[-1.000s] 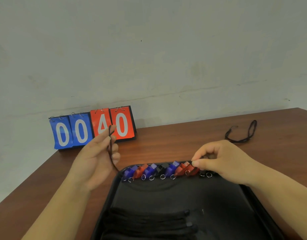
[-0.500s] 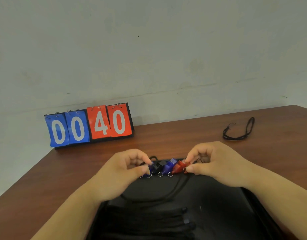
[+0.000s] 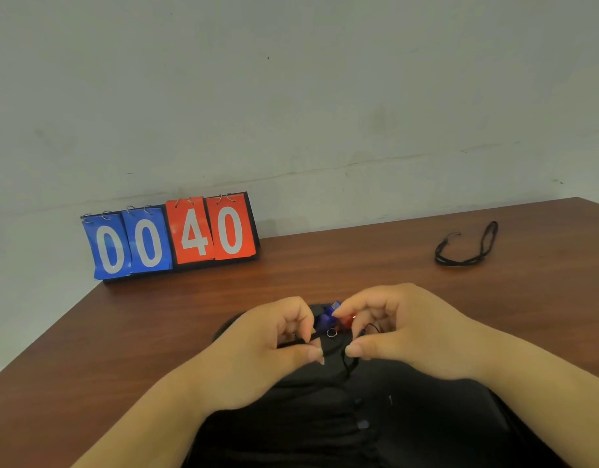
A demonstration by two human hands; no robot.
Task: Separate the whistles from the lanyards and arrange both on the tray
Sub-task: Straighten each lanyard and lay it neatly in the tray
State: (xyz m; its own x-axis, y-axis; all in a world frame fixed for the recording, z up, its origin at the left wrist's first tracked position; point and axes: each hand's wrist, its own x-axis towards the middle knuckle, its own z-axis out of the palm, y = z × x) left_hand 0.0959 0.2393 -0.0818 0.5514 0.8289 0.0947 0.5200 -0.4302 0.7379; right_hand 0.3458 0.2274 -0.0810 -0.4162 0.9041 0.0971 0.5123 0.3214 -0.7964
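Left hand (image 3: 267, 349), right hand (image 3: 409, 332) close together over far end of black fabric tray (image 3: 426, 417); each pinches thin black lanyard cord (image 3: 373, 326) between thumb and curled fingers; blue plastic whistle (image 3: 326, 315), red plastic whistle (image 3: 347, 321) on tray between hands; second black lanyard (image 3: 466, 251) loose on brown wooden table (image 3: 325, 265), well apart; blue-and-red flip scoreboard (image 3: 169, 238) reads 0040.

Blue whistle (image 3: 327, 316) & red whistle (image 3: 347, 321) sit side by side at far edge of black tray (image 3: 409, 420), black lanyard cord (image 3: 348, 364) just in front, 2nd lanyard (image 3: 466, 247) looped off-tray, far right.
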